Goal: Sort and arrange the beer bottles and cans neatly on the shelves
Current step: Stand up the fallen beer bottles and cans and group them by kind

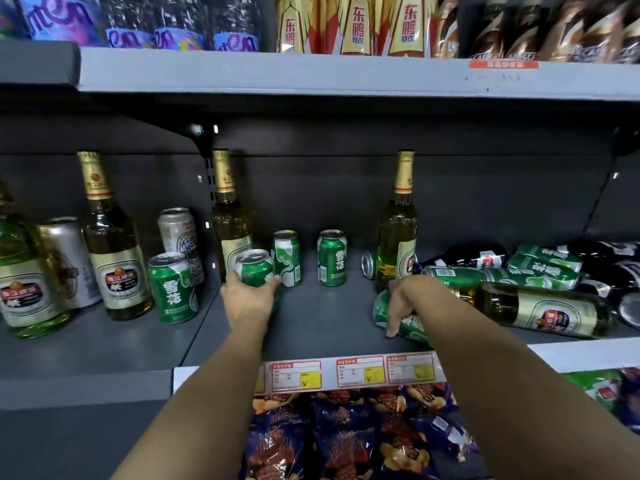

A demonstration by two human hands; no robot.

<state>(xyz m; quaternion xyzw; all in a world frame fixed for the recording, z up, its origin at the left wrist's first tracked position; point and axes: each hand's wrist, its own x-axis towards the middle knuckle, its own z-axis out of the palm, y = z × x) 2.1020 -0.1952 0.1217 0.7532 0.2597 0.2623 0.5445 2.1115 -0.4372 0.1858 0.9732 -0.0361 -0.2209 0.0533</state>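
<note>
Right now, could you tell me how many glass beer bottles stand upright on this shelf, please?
4: far-left bottle, cut off; second bottle beside it; third bottle behind the left hand; fourth bottle right of centre. More may hide off-frame.

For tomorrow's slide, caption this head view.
Left hand grips an upright green can; right hand holds a toppled green can on the shelf.

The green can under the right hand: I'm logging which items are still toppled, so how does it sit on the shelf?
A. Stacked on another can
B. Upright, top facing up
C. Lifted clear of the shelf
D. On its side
D: the green can lies on its side on the shelf, with the right hand curled over it from above.
</note>
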